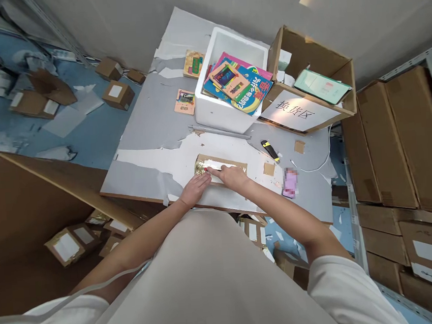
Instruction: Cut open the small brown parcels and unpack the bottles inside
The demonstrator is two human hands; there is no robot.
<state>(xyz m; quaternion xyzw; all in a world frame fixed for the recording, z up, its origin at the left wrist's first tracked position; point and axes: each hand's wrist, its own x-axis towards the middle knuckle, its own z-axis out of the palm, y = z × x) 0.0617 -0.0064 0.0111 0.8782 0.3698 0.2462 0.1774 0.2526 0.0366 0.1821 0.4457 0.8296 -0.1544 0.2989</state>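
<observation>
A small flat cardboard package with shiny tape and a white label lies on the table before me. My left hand rests at its near left corner, fingers stretched flat and close together. On top of the package is my right hand, its index finger stretched toward the taped left end and the other fingers curled under. A tiny red spot shows at that fingertip; what it belongs to, and whether anything is in the curled fingers, I cannot make out. Beyond the hands lies a black and yellow utility knife.
A white foam box of books and an open cardboard box stand at the back. A phone and a white cable lie right. A large carton is left; stacked boxes stand on the right.
</observation>
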